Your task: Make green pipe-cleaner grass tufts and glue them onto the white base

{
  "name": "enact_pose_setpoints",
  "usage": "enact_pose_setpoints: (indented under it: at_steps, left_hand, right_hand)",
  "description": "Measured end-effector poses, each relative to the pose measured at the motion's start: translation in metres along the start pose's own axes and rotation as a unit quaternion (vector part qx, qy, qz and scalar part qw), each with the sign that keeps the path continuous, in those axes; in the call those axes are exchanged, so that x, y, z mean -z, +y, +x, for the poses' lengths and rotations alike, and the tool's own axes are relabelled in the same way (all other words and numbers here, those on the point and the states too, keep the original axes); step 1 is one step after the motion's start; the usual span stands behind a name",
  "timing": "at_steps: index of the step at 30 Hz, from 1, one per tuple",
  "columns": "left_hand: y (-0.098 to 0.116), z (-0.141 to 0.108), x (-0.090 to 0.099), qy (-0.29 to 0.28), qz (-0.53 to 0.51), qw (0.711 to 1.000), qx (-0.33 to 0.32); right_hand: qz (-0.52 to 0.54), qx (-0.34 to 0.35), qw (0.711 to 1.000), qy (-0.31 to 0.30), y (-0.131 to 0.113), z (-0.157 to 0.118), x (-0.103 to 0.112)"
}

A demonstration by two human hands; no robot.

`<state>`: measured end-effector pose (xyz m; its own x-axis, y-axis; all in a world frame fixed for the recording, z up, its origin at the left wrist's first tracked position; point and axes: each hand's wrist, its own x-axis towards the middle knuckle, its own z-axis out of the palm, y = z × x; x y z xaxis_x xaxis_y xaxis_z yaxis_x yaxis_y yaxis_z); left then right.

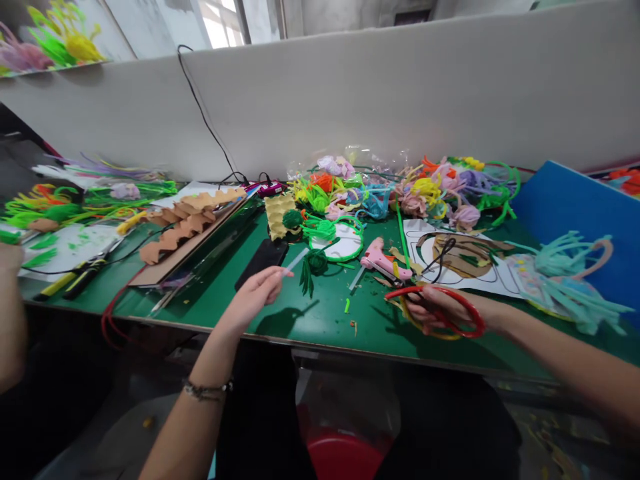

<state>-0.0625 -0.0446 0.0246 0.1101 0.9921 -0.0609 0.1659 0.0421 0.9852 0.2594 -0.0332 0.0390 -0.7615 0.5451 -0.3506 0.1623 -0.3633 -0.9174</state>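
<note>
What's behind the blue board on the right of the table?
Beyond the blue board, orange fluffy pieces show above its top edge, with the pale partition farther back. The board hides anything lower down.

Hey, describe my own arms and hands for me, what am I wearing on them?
Both hands, left and right, are gloveless, and the visible forearms have no sleeves. A dark bracelet with lighter bits circles your left wrist; none shows on the right. Rings or nail details are too small to tell.

Red-handled scissors (479,321); slanted translucent stick (299,259); both over green table (310,328)
</note>
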Motion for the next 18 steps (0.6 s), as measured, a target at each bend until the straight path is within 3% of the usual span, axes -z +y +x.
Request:
enact_pose_setpoints:
  at_steps: [2, 3, 5, 7, 11, 18]
  left_hand:
    - [0.001, 0.010, 0.012, 0.071, 0.121, 0.990, -0.013]
    - [0.001, 0.015, 0.018, 0.117, 0.204, 0.972, -0.016]
    - [0.000, 0.025, 0.029, 0.187, 0.371, 0.910, 0.006]
    - [-0.002, 0.033, 0.039, 0.210, 0.476, 0.851, 0.068]
    - [-0.008, 0.042, 0.055, 0.219, 0.509, 0.825, 0.113]
    - [-0.016, 0.053, 0.071, 0.211, 0.543, 0.798, 0.157]
  right_hand:
    - [0.023, 0.031, 0.999, -0.031, 0.007, -0.002, -0.003]
    - [0.029, 0.044, 0.998, -0.042, 0.009, -0.003, -0.005]
    - [0.034, 0.059, 0.996, -0.052, 0.010, -0.008, -0.011]
    - [0.030, 0.073, 0.995, -0.056, 0.006, -0.013, -0.019]
    - [-0.020, 0.076, 0.994, -0.079, -0.004, -0.015, -0.037]
    - [-0.106, 0.144, 0.984, -0.024, 0.004, -0.003, -0.040]
